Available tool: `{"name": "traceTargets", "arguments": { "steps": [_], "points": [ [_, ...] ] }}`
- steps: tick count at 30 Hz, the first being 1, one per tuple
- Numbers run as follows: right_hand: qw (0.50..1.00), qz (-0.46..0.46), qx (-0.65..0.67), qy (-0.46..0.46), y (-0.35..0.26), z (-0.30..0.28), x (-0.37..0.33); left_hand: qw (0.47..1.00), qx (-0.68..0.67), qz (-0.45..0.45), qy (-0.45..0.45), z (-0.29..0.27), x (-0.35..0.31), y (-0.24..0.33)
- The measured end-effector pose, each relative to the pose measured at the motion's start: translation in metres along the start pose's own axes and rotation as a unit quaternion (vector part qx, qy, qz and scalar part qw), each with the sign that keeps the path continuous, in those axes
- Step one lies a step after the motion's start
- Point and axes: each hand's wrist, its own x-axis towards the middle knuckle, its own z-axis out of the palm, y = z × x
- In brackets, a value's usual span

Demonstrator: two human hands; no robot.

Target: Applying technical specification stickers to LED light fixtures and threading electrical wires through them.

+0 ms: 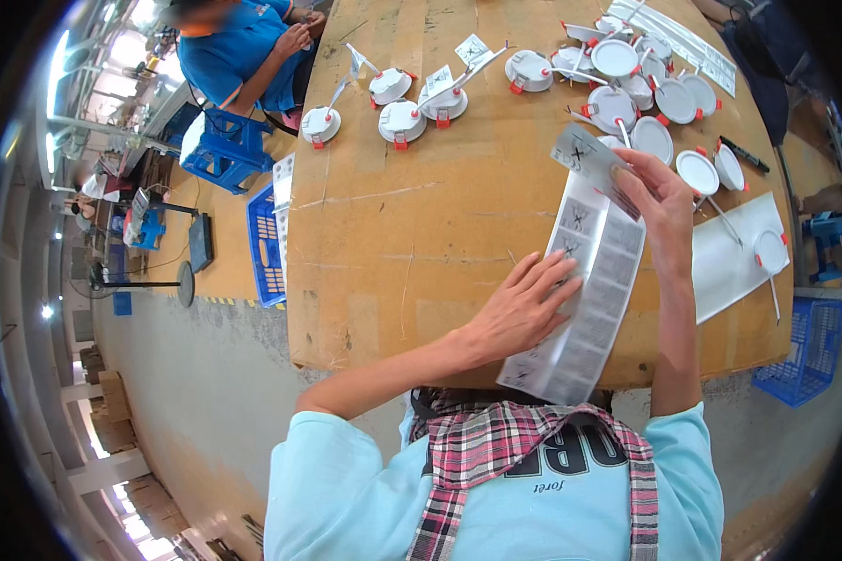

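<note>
A long strip of silver labels (594,280) with dark printed squares lies slantwise at the table's near edge, its lower end reaching toward my apron. My left hand (530,304) rests on the strip's left side, fingers stretched out and slightly spread. At the far end, my right hand (660,192) pinches a silver label (585,157) between thumb and fingers. That label is raised and bent over the top of the strip; whether it is fully off the backing is hidden. Just beyond it sit several round white downlights (612,107) with red clips.
More white downlights (402,122) stand at the far left, some with tags upright on their cables. A white sheet (734,266) at right carries one downlight (771,251). A black marker (745,156) lies nearby. Blue crates (266,245) flank the table; a person in blue (243,56) sits far left.
</note>
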Motion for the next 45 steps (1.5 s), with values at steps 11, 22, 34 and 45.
{"name": "traceTargets", "arguments": {
  "steps": [11,22,34,45],
  "points": [
    [0.957,0.05,0.264,-0.109,0.032,-0.007,0.005,0.971,-0.125,-0.115,0.168,-0.061,0.02,-0.03],
    [0.96,0.076,0.207,-0.174,0.016,0.013,-0.013,0.909,-0.061,-0.321,0.261,-0.293,0.086,-0.321],
    [0.932,0.119,0.32,-0.123,0.027,-0.001,-0.016,0.829,-0.318,-0.46,0.022,-0.266,0.074,-0.401],
    [0.931,0.143,0.323,-0.092,0.019,-0.001,-0.014,0.878,-0.265,-0.387,-0.099,-0.28,0.084,-0.387]
  ]
}}
